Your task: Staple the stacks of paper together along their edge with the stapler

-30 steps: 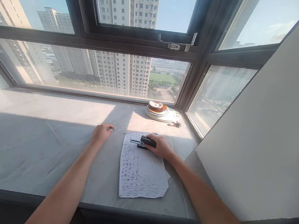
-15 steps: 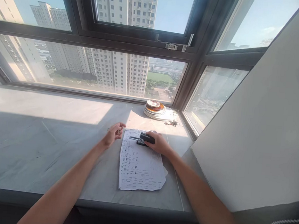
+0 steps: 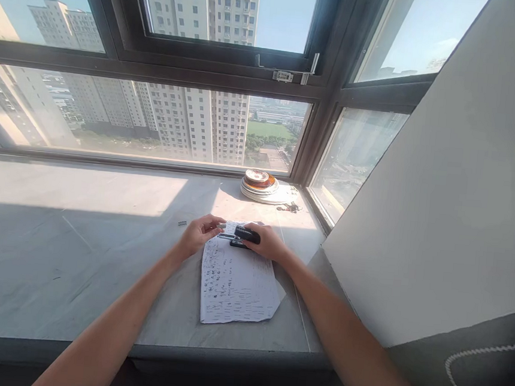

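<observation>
My right hand [image 3: 269,242] is wrapped around a black stapler [image 3: 247,235], whose metal staple tray [image 3: 226,236] sticks out to the left. Between the thumb and fingertips of my left hand [image 3: 200,235] is a small grey strip of staples [image 3: 221,226], held just above the end of that tray. Both hands are over the top part of a handwritten sheet of paper [image 3: 237,293], which seems to lie on further sheets. To the left of my left hand, another short staple strip [image 3: 182,223] rests on the stone sill.
A stack of plates [image 3: 260,188] stands by the window corner, with a small dark tangled item [image 3: 289,207] beside it. Window frames [image 3: 160,71] close off the back of the marble sill [image 3: 97,275]. A white slanted wall [image 3: 399,217] bounds the right side.
My left hand has moved right to the stapler's tray, and its fingers have closed on the staple strip. The view has shifted slightly; the right hand still grips the stapler.
</observation>
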Demonstrator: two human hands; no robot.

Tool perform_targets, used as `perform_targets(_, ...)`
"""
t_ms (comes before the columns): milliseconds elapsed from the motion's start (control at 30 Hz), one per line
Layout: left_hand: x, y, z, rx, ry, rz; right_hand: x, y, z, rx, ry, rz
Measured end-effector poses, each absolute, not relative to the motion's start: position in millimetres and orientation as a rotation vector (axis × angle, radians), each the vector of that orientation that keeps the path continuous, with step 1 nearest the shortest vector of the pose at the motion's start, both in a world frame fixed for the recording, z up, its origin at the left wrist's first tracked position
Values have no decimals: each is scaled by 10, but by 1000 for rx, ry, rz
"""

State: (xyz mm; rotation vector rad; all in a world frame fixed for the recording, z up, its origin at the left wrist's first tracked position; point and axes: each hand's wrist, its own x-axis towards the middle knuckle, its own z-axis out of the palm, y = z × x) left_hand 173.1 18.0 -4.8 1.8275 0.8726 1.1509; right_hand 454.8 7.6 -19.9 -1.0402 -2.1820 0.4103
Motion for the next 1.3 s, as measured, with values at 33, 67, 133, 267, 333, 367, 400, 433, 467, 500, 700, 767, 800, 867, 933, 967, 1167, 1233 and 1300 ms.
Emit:
perform_targets(33, 1746, 196, -77, 1833, 854, 1166, 4546, 75, -194, -1035, -2183, 408)
perform_targets(67, 1756, 215, -109, 1841, 842, 1181, 4544, 74, -189, -1028, -2184, 408)
perform_targets(133, 1763, 253, -170, 1848, 828, 1195, 4543, 72, -180, -1018, -2187, 417)
perform_targets(267, 1756, 298, -236, 1853, 845, 1195, 4548, 76, -186, -1027, -2185, 420)
perform_targets(333, 1757, 299, -238, 1873, 881, 1199, 4555, 84, -200, -1038, -2181, 413)
perform_targets(367, 1757, 296, -235, 1886, 903, 1198, 4558, 87, -208, -1044, -2179, 411)
perform_targets(400, 1758, 289, -230, 1901, 922, 1197, 4561, 90, -214, -1050, -2179, 412)
perform_targets(433, 1758, 281, -224, 1920, 934, 1192, 4563, 93, -220, -1054, -2177, 411)
perform_targets(467, 1756, 272, -216, 1942, 943, 1188, 4564, 94, -223, -1057, -2176, 409)
perform_targets(500, 1753, 261, -208, 1968, 954, 1183, 4565, 94, -225, -1056, -2176, 409)
perform_targets(700, 1732, 239, -180, 2168, 1093, 1183, 4560, 87, -223, -1053, -2177, 408)
perform_targets(767, 1736, 261, -200, 2227, 1079, 1126, 4558, 84, -224, -1055, -2176, 410)
perform_targets(800, 1741, 276, -214, 2245, 1063, 1095, 4558, 84, -224, -1054, -2176, 412)
perform_targets(867, 1754, 305, -245, 2261, 1034, 1051, 4557, 83, -222, -1052, -2177, 421)
perform_targets(933, 1767, 328, -271, 2265, 1023, 1032, 4556, 84, -220, -1044, -2177, 429)
perform_targets(967, 1772, 335, -282, 2269, 1024, 1024, 4556, 85, -219, -1039, -2176, 431)
perform_targets(1167, 1777, 336, -306, 2288, 1016, 984, 4557, 93, -227, -1025, -2174, 452)
perform_targets(1233, 1778, 332, -303, 2292, 1019, 975, 4555, 91, -225, -1024, -2170, 451)
perform_targets(1300, 1782, 330, -298, 2309, 1014, 955, 4551, 85, -215, -1019, -2171, 458)
